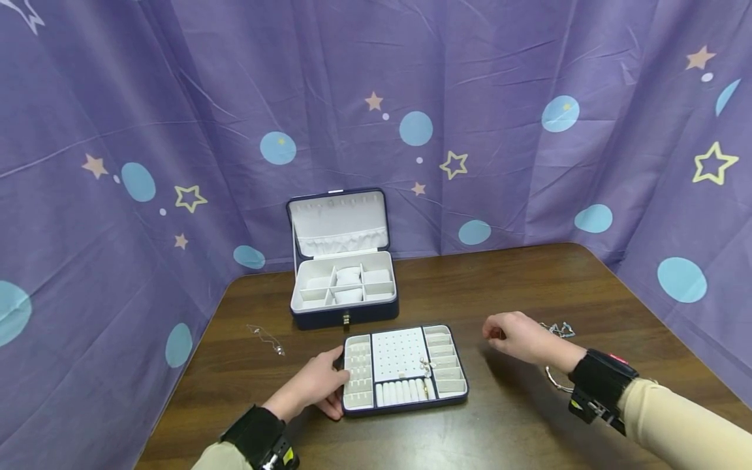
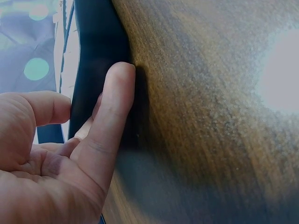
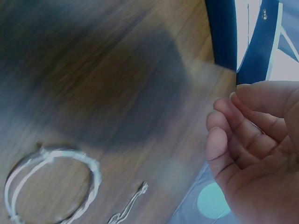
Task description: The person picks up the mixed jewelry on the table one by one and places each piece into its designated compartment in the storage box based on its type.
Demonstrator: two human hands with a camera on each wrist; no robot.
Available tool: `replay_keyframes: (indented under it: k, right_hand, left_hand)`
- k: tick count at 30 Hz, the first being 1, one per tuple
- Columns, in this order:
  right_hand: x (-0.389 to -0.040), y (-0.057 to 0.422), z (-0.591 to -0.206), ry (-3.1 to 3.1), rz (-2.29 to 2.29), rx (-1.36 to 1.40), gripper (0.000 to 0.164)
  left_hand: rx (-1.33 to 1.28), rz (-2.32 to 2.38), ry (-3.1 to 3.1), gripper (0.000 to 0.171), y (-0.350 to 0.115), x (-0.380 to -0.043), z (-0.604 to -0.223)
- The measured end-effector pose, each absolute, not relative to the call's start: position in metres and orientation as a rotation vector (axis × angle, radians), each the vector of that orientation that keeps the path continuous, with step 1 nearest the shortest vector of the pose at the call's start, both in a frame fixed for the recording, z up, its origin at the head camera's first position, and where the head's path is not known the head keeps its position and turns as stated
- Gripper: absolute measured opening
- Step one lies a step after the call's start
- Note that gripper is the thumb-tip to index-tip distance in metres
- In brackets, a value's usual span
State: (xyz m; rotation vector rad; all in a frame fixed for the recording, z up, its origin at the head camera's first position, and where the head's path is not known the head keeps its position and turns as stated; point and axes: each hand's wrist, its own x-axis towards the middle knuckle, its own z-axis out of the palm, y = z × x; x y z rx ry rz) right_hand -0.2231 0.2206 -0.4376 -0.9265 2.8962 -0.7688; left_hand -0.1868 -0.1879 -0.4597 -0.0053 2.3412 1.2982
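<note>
My left hand holds the left edge of a jewelry tray, thumb at the rim and fingers along its dark side, as the left wrist view shows. The tray lies on the table, with an earring panel, ring rolls and small compartments. Some earrings hang on the panel. My right hand hovers right of the tray with loosely curled fingers, and nothing shows in it. Under the right wrist lies a silver bangle. Beyond that hand is a silvery-blue chain, partly hidden.
A dark blue jewelry box stands behind the tray, lid raised, with white cushions in some compartments. To the left, a thin necklace lies on the wooden table. A purple curtain hangs behind and at the sides.
</note>
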Motion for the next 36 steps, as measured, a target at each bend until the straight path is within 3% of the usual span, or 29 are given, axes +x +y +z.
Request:
replay_keyframes:
  k: [36]
  right_hand:
    - [-0.211, 0.285, -0.457, 2.952, -0.311, -1.199, 0.035]
  left_hand:
    - [-0.02, 1.275, 2.336, 0.077, -0.188, -0.186, -0.457]
